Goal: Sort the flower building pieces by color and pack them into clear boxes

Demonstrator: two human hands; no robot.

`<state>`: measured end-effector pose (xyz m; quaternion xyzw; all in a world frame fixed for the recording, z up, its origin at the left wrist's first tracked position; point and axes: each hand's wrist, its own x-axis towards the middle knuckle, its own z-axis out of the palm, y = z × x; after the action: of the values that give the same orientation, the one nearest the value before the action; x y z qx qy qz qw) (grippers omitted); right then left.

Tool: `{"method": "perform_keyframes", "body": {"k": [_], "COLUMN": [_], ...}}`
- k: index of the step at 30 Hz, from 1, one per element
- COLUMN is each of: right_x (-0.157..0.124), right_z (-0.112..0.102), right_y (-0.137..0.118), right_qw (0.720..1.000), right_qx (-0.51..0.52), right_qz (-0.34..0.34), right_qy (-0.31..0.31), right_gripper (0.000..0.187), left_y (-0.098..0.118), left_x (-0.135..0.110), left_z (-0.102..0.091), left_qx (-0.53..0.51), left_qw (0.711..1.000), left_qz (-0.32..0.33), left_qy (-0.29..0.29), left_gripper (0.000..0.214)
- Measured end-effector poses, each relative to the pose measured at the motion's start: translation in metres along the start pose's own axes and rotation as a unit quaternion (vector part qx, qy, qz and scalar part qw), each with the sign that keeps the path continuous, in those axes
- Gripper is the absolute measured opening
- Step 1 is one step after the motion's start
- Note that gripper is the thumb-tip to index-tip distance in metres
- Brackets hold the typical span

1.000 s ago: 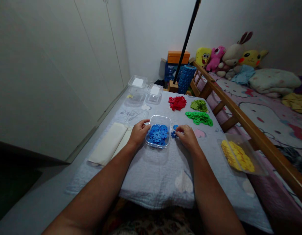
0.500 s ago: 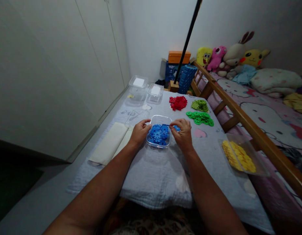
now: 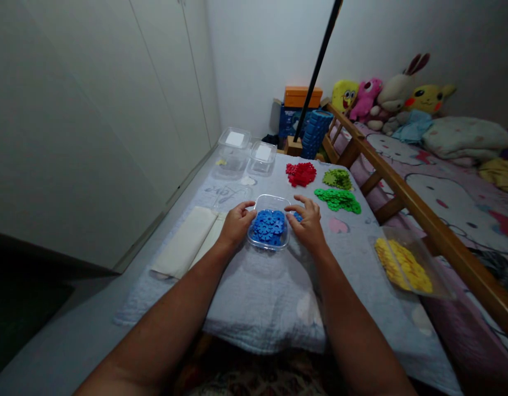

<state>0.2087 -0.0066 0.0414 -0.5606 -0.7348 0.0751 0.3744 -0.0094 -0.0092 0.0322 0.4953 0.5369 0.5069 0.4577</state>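
Note:
A clear plastic box (image 3: 258, 241) filled with blue flower-shaped pieces (image 3: 269, 226) sits on the pale cloth before me. My left hand (image 3: 236, 224) grips the box's left side, thumb on its rim. My right hand (image 3: 307, 223) hovers at the box's right edge with its fingers spread and nothing in them. One blue piece (image 3: 297, 217) lies on the cloth under its fingers.
Farther back lie a red pile (image 3: 300, 173), a light green pile (image 3: 336, 177) and a green pile (image 3: 337, 199). A clear bag of yellow pieces (image 3: 402, 265) lies to the right. Two lidded clear boxes (image 3: 244, 154) stand at the back, folded cloth (image 3: 188, 243) at left, a wooden bed rail (image 3: 406, 198) at right.
My right hand picked a blue piece off the cloth, carried it over the box and let it go; its fingers are now spread. My left hand stayed on the box.

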Motion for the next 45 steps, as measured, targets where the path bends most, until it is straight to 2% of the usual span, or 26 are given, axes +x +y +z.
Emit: {"method": "perform_keyframes", "body": {"k": [4, 9, 12, 17, 22, 27, 31, 33, 36, 38, 41, 45], "right_x": [0.002, -0.001, -0.003, -0.005, -0.004, 0.000, 0.002, 0.004, 0.007, 0.006, 0.002, -0.006], "right_z": [-0.007, -0.002, 0.004, 0.010, 0.007, 0.000, -0.006, -0.009, -0.015, -0.017, -0.017, -0.011], "right_y": [0.022, 0.041, 0.043, 0.040, 0.038, 0.038, 0.038, 0.037, 0.030, 0.020, 0.001, -0.020], "right_qw": [0.995, 0.973, 0.964, 0.957, 0.958, 0.964, 0.971, 0.979, 0.985, 0.983, 0.986, 0.994], "right_qx": [-0.038, -0.153, -0.196, -0.233, -0.223, -0.179, -0.107, -0.044, 0.065, 0.115, 0.139, 0.110], "right_qz": [0.081, 0.174, 0.177, 0.163, 0.168, 0.191, 0.215, 0.197, 0.133, 0.095, 0.058, 0.023], "right_qy": [0.048, 0.002, -0.029, -0.060, -0.070, -0.049, -0.014, 0.026, 0.087, 0.103, 0.072, -0.017], "right_gripper": [0.028, 0.035, 0.037, 0.030, 0.028, 0.020, 0.014, 0.012, 0.011, 0.012, 0.012, 0.008], "left_y": [-0.002, -0.002, -0.003, -0.006, -0.006, -0.007, -0.009, -0.009, -0.008, -0.005, -0.001, 0.002], "left_x": [0.001, 0.001, 0.001, 0.002, 0.002, 0.003, 0.004, 0.004, 0.003, 0.002, 0.000, -0.001], "left_z": [0.000, 0.000, -0.001, 0.000, -0.001, -0.001, -0.001, -0.001, -0.001, 0.000, 0.000, 0.000], "left_qx": [0.009, 0.007, 0.012, 0.000, 0.010, 0.005, 0.005, 0.008, 0.009, 0.005, 0.003, -0.002], "left_qw": [1.000, 1.000, 1.000, 1.000, 1.000, 1.000, 1.000, 1.000, 1.000, 1.000, 1.000, 1.000], "left_qz": [0.005, 0.004, 0.007, 0.001, 0.004, 0.007, 0.007, 0.006, 0.002, -0.002, -0.002, -0.001], "left_qy": [0.001, -0.002, -0.001, -0.004, 0.000, -0.004, -0.003, -0.001, 0.002, 0.003, 0.003, 0.002], "left_gripper": [0.054, 0.055, 0.055, 0.056, 0.055, 0.053, 0.054, 0.054, 0.054, 0.054, 0.054, 0.055]}}
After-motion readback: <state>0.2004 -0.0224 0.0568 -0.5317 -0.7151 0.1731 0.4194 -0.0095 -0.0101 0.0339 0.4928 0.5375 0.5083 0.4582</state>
